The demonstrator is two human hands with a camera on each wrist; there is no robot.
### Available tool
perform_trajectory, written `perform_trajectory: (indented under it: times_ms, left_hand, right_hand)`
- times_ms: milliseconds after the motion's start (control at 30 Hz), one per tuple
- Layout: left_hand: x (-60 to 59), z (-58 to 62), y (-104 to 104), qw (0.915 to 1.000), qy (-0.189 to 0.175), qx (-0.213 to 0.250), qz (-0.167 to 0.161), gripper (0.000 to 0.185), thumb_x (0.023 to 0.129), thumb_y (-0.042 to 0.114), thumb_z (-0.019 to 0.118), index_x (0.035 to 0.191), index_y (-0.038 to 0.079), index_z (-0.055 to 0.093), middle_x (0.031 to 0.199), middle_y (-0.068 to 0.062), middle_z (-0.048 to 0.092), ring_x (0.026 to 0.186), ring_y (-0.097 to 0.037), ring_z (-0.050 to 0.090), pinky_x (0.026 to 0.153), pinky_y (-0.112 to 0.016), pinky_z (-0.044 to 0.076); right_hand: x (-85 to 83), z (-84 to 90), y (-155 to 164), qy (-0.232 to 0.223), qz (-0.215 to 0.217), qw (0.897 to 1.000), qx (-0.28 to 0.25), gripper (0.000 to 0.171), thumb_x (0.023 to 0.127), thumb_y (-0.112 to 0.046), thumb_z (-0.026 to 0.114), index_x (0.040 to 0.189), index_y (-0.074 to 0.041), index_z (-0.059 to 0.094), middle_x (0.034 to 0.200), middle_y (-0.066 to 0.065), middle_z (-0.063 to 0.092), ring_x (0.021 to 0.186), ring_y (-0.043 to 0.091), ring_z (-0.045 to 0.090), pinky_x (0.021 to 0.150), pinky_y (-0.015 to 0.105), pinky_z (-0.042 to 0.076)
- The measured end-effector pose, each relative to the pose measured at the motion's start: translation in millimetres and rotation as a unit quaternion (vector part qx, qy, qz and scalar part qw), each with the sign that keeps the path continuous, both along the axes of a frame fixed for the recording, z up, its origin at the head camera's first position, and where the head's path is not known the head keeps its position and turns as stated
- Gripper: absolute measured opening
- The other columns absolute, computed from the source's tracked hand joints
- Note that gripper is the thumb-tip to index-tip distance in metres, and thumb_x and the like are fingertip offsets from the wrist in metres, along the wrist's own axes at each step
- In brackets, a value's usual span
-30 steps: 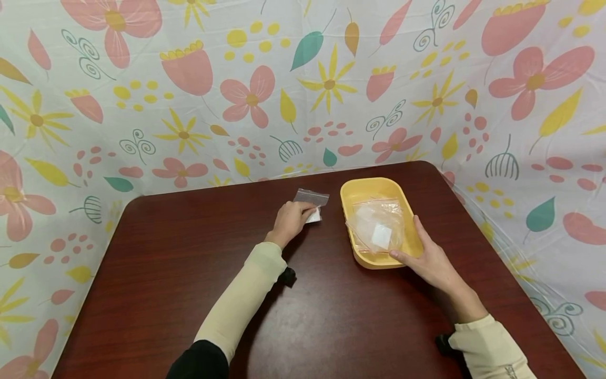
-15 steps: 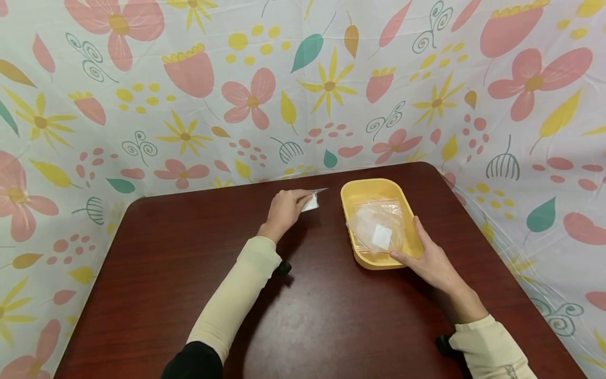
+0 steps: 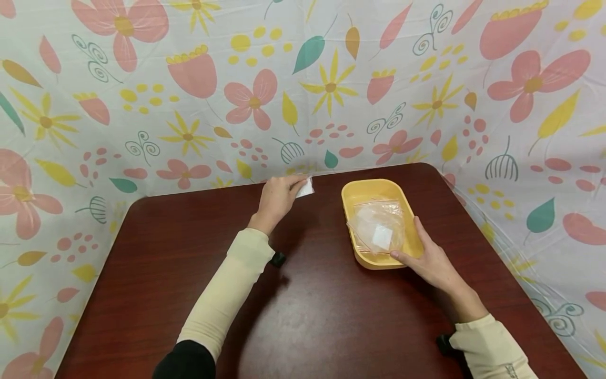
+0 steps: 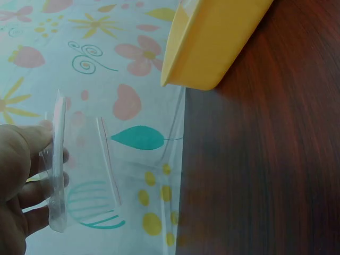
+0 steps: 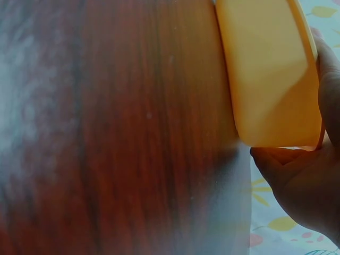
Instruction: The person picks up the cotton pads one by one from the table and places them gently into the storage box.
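My left hand [image 3: 276,200] pinches a small clear zip-lock bag [image 4: 87,164] with something flat and white inside, held up over the back of the table. In the left wrist view the bag is seen nearly edge-on, its red-lined zip strip to the right of the fingers. My right hand [image 3: 433,263] holds the near right corner of a yellow plastic tray [image 3: 347,197], thumb at the near rim and fingers along the right side. Several clear zip-lock bags [image 3: 374,223] lie stacked inside the tray, a white square showing in the top one.
The dark brown wooden table [image 3: 303,316] has rounded back corners. A white curtain [image 3: 189,131] printed with flowers and leaves hangs directly behind it and round both sides.
My left hand has lifted the zip-lock bag off the table and moved it back and slightly left, tilting it on the way. The right hand and the tray stay where they were.
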State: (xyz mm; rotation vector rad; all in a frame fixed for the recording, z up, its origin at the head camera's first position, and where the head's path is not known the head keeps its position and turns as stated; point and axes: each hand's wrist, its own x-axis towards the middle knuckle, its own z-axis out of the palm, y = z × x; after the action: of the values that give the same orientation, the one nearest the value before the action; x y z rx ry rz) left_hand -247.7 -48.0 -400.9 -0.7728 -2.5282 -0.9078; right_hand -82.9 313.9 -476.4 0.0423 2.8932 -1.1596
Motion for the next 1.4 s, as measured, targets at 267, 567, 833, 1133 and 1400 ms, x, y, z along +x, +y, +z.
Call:
perform_trajectory:
  times_ms: [267,567,833,1133,1400]
  left_hand:
    - [1.6,1.8,-4,1.0,0.007,0.004,0.001,0.024,0.1,0.026,0.065,0.117,0.014,0.078,0.106,-0.007,0.076,0.051,-0.009,0.057,0.051,-0.025,0.042]
    - [4.0,-3.5,0,1.0,0.002,0.002,0.0,0.024,0.099,0.026,0.065,0.116,0.015,0.078,0.11,-0.004,0.075,0.084,-0.018,0.074,0.067,-0.03,0.057]
    - [8.8,-7.0,16,0.9999,0.002,-0.01,-0.009,0.025,0.1,0.028,0.065,0.119,0.018,0.077,0.113,-0.001,0.074,0.092,-0.018,0.073,0.073,-0.033,0.057]
    - [18.5,-6.7,59,0.9979,0.005,-0.03,-0.057,0.026,0.101,0.029,0.063,0.122,0.019,0.076,0.114,-0.001,0.074,0.104,-0.018,0.07,0.084,-0.034,0.058]
    - [29.8,-3.4,106,0.9938,0.01,-0.075,-0.082,0.026,0.102,0.032,0.06,0.122,0.024,0.076,0.115,0.008,0.073,0.103,-0.011,0.07,0.085,-0.028,0.056]
  right_hand:
    - [0.6,0.5,0,0.001,0.001,1.0,-0.005,0.115,0.088,-0.052,0.074,0.161,-0.019,-0.009,0.166,0.021,0.006,0.142,0.054,0.024,0.108,0.07,0.027]
    - [1.0,-1.0,0,0.004,0.003,1.0,-0.002,0.114,0.089,-0.051,0.073,0.161,-0.019,-0.009,0.165,0.023,0.007,0.14,0.056,0.026,0.107,0.071,0.029]
    - [1.7,-1.8,1,0.006,0.001,1.0,-0.005,0.114,0.089,-0.051,0.074,0.161,-0.019,-0.008,0.165,0.022,0.007,0.142,0.054,0.025,0.108,0.07,0.028]
    - [1.1,-1.4,1,0.008,0.001,1.0,-0.004,0.114,0.089,-0.051,0.074,0.162,-0.019,-0.008,0.165,0.022,0.008,0.141,0.054,0.026,0.108,0.07,0.028]
    - [1.2,-1.2,1,0.008,0.001,1.0,-0.005,0.114,0.089,-0.051,0.074,0.162,-0.019,-0.008,0.165,0.023,0.009,0.141,0.054,0.027,0.108,0.069,0.029]
